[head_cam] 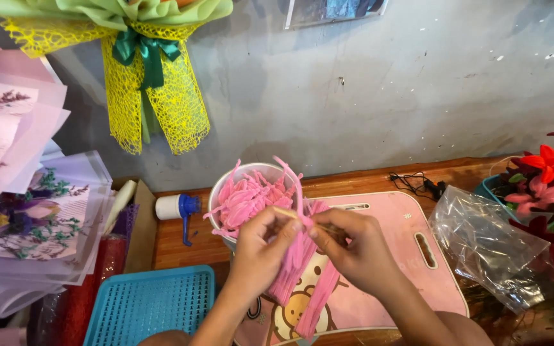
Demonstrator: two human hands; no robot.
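Near the centre of the frame, the left hand (261,247) and the right hand (354,250) are both clenched on a bundle of pink pipe cleaners (302,269), pinching it against a thin wooden stick (293,215) over the pink lap board (411,256). Just behind them, toward the upper middle, stands a white cup (222,195) crammed with finished pink pieces. Loose strands hang low, so a slackened pinch could let them slide off the stick, and an elbow swing might tip the cup.

Both hands, left (261,247) and right (354,247), meet fingertip-close (fingers pinched).
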